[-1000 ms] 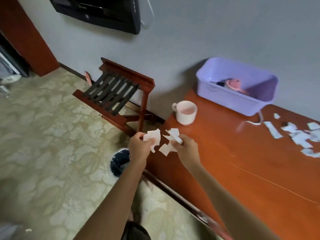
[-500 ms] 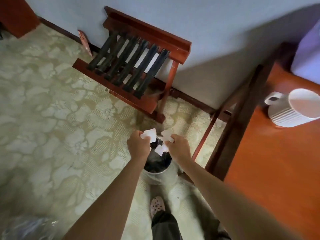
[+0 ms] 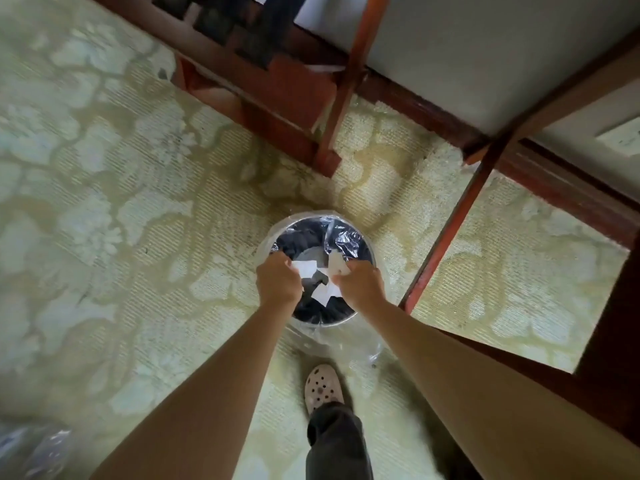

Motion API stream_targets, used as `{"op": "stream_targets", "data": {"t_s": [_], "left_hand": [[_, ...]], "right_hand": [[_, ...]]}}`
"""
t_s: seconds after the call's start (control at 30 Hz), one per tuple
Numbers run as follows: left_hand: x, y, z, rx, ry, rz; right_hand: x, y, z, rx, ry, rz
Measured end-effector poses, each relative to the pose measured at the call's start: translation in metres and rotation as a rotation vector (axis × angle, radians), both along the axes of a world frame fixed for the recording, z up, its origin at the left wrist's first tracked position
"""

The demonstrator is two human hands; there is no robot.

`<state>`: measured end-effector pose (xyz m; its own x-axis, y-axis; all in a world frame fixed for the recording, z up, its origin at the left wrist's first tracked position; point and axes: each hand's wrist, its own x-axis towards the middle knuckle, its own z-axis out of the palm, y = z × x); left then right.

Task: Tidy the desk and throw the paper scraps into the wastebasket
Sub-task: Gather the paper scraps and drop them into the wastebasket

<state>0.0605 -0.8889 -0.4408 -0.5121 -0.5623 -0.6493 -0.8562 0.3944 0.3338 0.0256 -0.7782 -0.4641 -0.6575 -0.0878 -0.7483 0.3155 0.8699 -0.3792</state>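
A round wastebasket (image 3: 346,233) with a dark inside and a clear plastic liner stands on the carpet straight below me. Both my hands hover over its opening. My left hand (image 3: 278,282) grips white paper scraps (image 3: 304,268) at its fingertips. My right hand (image 3: 360,282) grips more white paper scraps (image 3: 336,265), and another white piece (image 3: 325,293) shows just below, between the two hands. The desk top and the scraps on it are out of view.
A reddish wooden folding rack (image 3: 277,88) stands on the patterned carpet (image 3: 104,202) beyond the basket. The desk's wooden legs and rails (image 3: 450,230) run to the right. My foot in a pale clog (image 3: 322,388) is just behind the basket. Crumpled plastic (image 3: 31,448) lies bottom left.
My view has tilted down from the desk to the floor. Both hands carried the scraps off the desk edge and lowered them to the wastebasket's opening.
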Motion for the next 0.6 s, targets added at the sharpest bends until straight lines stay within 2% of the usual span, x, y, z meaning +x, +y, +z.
{"op": "stream_targets", "data": {"t_s": [0.2,0.3,0.43,0.6], "left_hand": [[-0.001,0.008,-0.049,0.138,-0.071,-0.028],[0.004,-0.001,-0.048,0.100,-0.075,-0.055],[0.004,-0.011,-0.037,0.067,-0.089,-0.051],[-0.013,-0.003,0.014,0.135,-0.002,0.065]], "right_hand": [[0.009,0.002,-0.049,0.003,-0.079,-0.100],[0.008,0.004,-0.055,-0.001,-0.155,-0.154],[0.011,0.004,-0.043,0.011,-0.184,-0.167],[0.000,0.006,0.007,-0.043,-0.088,-0.203]]}}
